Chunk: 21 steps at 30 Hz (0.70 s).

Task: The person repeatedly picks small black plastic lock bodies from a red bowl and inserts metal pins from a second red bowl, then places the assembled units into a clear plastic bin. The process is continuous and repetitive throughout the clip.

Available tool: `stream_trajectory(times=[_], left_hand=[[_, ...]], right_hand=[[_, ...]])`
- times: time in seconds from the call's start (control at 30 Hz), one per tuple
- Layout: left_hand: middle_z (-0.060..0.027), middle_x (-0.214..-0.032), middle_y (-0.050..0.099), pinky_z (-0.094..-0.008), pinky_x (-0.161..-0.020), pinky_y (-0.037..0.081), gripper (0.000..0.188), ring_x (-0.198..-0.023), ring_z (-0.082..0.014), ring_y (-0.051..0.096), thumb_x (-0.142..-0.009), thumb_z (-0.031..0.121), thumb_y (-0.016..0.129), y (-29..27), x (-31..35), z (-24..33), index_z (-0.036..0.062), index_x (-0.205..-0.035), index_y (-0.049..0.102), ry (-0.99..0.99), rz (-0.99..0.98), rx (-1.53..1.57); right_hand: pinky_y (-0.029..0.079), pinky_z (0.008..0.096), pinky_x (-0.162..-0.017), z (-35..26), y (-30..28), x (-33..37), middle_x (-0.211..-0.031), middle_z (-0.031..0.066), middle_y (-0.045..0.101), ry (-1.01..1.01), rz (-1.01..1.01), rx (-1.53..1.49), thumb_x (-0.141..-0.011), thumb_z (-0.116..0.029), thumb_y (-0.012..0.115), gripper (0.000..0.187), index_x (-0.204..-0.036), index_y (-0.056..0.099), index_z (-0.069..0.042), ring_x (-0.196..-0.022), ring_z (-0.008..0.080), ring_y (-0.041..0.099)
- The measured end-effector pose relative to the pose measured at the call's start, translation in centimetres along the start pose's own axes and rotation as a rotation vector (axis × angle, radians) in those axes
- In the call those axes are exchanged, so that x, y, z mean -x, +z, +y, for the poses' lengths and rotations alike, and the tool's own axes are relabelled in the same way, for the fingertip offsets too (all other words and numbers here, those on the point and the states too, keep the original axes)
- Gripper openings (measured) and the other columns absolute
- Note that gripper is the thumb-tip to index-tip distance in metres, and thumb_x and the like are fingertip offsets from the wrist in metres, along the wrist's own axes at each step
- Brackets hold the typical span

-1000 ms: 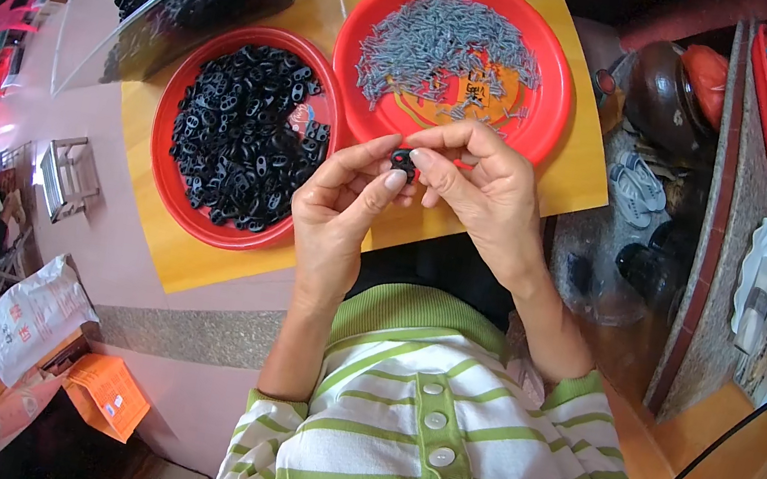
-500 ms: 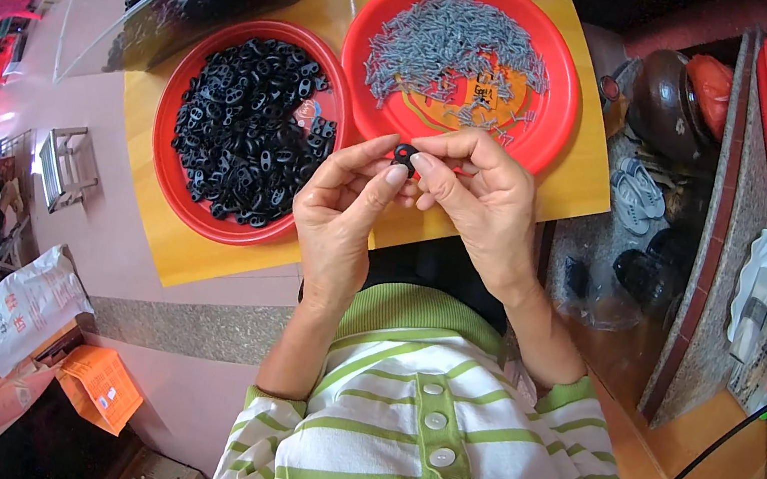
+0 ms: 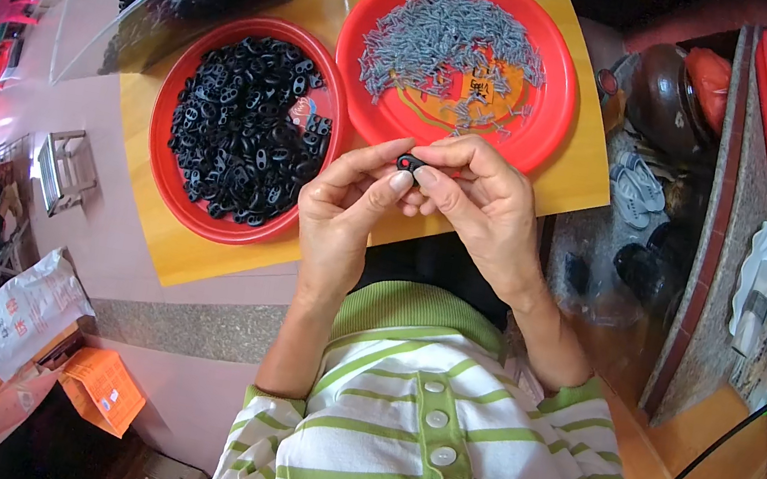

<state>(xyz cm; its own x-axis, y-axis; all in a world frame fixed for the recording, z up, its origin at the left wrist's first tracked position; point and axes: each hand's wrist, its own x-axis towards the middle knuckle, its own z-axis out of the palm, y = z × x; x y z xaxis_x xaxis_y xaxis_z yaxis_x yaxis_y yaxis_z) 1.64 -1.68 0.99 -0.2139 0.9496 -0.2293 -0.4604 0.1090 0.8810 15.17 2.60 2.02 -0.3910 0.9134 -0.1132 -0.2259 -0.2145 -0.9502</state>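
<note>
Between the fingertips of both hands is a small black plastic piece (image 3: 408,163) with a rounded end and a hole through which red shows. My left hand (image 3: 345,201) pinches it from the left with thumb and forefinger. From the other side my right hand (image 3: 483,201) grips it, thumb in front. Fingers cover part of the piece. Beyond my left hand, a red tray (image 3: 156,146) holds many similar black two-holed pieces (image 3: 240,124). A red plate (image 3: 547,125) just past my right hand bears a heap of small grey screws (image 3: 448,37).
Yellow sheeting (image 3: 172,260) lies under both red trays. A clear bin (image 3: 81,47) at the back left holds more black pieces. Right of the table are a brown jar (image 3: 666,99), pale sandals (image 3: 637,189) and a stone-topped ledge (image 3: 679,320). A black cable (image 3: 717,458) crosses the lower right.
The pinched black piece has turned and tilted slightly in my fingertips, and both hands have shifted a little. The trays' contents look the same.
</note>
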Motion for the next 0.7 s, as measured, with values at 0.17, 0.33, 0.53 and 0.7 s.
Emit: stream_trajectory(times=[0.17,0.33,0.53,0.7], left_hand=[[-0.0071,-0.09,0.063,-0.0229,-0.072,0.05,0.029,-0.075,-0.0106,0.06,-0.083,-0.002,0.062,0.26,0.04,0.25,-0.0046,-0.111,0.059,0.023,0.031,0.001],[-0.0084,-0.092,0.063,-0.0236,-0.073,0.05,0.029,-0.076,-0.0114,0.06,-0.083,-0.003,0.062,0.07,0.23,0.1,-0.0047,-0.112,0.059,0.025,0.008,0.008],[-0.0097,-0.094,0.064,-0.0244,-0.072,0.052,0.029,-0.078,-0.0132,0.061,-0.082,-0.004,0.062,0.2,0.42,0.38,-0.0047,-0.112,0.059,0.023,0.037,0.041],[-0.0102,-0.095,0.064,-0.0247,-0.072,0.052,0.028,-0.078,-0.0136,0.062,-0.082,-0.003,0.062,-0.19,0.34,0.19,-0.0043,-0.11,0.059,0.067,0.004,-0.001]], right_hand=[[0.049,0.0207,-0.066,-0.43,-0.42,-0.21,-0.092,0.0063,0.059,-0.006,-0.044,-0.053,-0.089,-0.002,0.055,0.013,-0.101,0.056,0.002,-0.075,0.0106,0.061],[0.051,0.0212,-0.069,-0.82,-0.28,-0.24,-0.088,0.0058,0.06,0.0,-0.028,0.006,-0.087,-0.002,0.058,0.017,-0.104,0.057,0.003,-0.075,0.0088,0.059],[0.052,0.0214,-0.071,-0.8,-0.4,-0.38,-0.09,0.0048,0.058,-0.065,-0.079,0.079,-0.083,0.002,0.062,0.019,-0.102,0.058,0.003,-0.08,0.0087,0.059],[0.051,0.0215,-0.069,-0.51,-1.02,-0.78,-0.087,0.0029,0.058,-0.006,-0.118,0.014,-0.081,-0.001,0.065,0.02,-0.1,0.059,0.002,-0.082,0.0071,0.058]])
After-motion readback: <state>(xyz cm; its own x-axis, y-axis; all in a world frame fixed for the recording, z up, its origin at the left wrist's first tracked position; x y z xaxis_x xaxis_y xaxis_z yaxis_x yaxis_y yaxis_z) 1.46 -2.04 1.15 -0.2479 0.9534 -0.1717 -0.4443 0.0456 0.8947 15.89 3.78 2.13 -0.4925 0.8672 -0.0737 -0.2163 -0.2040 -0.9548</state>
